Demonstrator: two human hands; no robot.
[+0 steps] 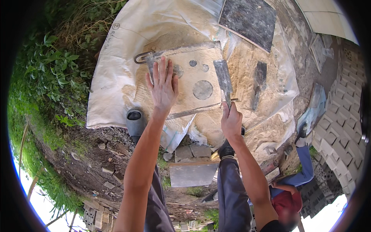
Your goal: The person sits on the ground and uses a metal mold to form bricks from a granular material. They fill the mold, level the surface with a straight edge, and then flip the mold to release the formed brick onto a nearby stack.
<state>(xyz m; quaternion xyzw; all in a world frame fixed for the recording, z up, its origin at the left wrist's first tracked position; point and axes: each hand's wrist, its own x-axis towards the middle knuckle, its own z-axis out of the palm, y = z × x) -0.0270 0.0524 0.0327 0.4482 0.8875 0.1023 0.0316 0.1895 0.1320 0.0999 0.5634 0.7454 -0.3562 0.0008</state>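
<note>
On the pale square slab with round holes (193, 83), left hand (163, 88) presses flat, fingers spread; right hand (231, 120) grips the mortar-caked steel trowel (223, 79), whose blade lies on the slab's right edge, scraping apparently midway.

Sunlit dirt ground (96, 154), weeds (50, 77), perhaps stacked bricks (344, 131)

A large, crumpled white woven-plastic sack (116, 77) is spread flat over the ground beside the green plants, and is dusted with sand across its middle and right part. A few dark handwritten marks are seen near its upper left corner, by the grass. The work surface and tools are carried on it. No labels, signs or screens are seen.
</note>
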